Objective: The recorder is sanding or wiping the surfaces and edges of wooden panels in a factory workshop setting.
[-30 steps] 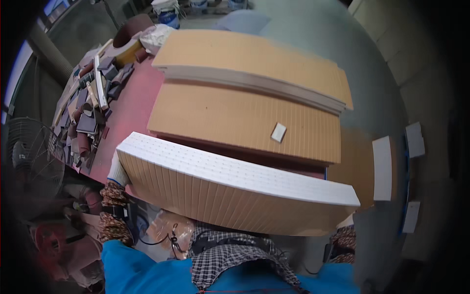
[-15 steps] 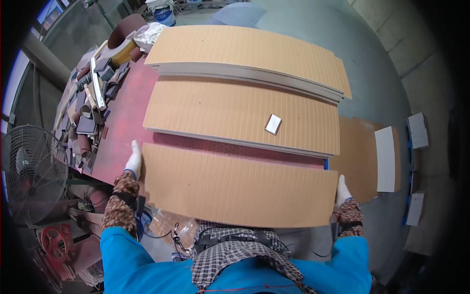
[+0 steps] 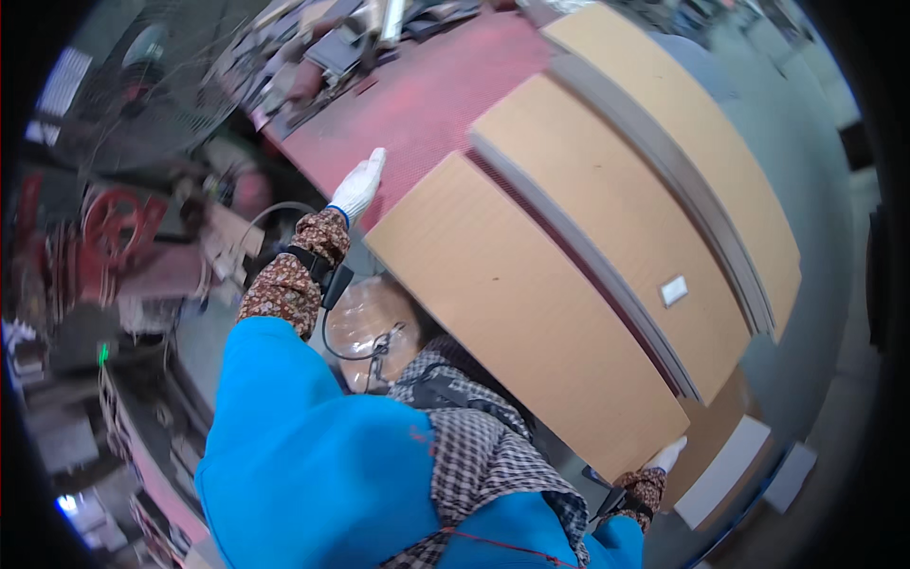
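Note:
The nearest tan board, long and faintly striped, lies slanting across the view at the table's near edge. Off its upper-left end is my left hand in a white knitted glove, fingers stretched out over the red table, holding nothing. My right hand, gloved the same way, rests against the board's lower-right end with fingers out straight; part of it is hidden. Beyond lie a second stack of tan boards with a small white block on top, and a third stack.
Sanding scraps and blocks crowd the far end of the red table. A wire fan and a red handwheel machine stand at left. White panels lie at lower right. A cable hangs from my left wrist.
The view has turned, so the boards now slant down to the right. My left hand is more apart from the near board's end; my right hand stays at the other end.

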The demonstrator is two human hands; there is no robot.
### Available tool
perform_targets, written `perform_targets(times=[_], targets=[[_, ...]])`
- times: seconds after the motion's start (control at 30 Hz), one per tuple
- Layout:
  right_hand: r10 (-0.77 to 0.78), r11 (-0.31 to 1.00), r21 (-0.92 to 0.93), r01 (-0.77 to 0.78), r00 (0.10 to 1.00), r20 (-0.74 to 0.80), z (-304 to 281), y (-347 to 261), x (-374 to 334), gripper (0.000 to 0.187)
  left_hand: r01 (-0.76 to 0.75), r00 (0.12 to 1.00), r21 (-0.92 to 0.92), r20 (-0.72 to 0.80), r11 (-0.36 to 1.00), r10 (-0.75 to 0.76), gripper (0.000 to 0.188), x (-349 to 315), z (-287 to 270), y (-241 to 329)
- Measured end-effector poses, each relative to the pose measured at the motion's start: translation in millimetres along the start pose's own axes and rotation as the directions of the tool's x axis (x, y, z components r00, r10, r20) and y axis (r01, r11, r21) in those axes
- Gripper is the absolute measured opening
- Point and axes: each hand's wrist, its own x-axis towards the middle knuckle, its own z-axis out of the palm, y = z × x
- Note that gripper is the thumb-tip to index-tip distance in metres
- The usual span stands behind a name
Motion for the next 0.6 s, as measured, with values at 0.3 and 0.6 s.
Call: perform_targets(times=[0.3, 0.6], targets=[[0.025, 0.977, -0.210, -0.029, 0.999, -0.023, 85, -36, -52, 0.087, 0.648, 0.756, -0.104, -0.030, 0.754, -0.654, 0.089, -200, 3, -256], [0.008, 0.850, -0.525, 0.039, 0.996, 0.087, 192, 6, -51, 0.084, 0.910, 0.250, -0.353, 0.045, 0.219, -0.967, 0.103, -318, 90, -295]])
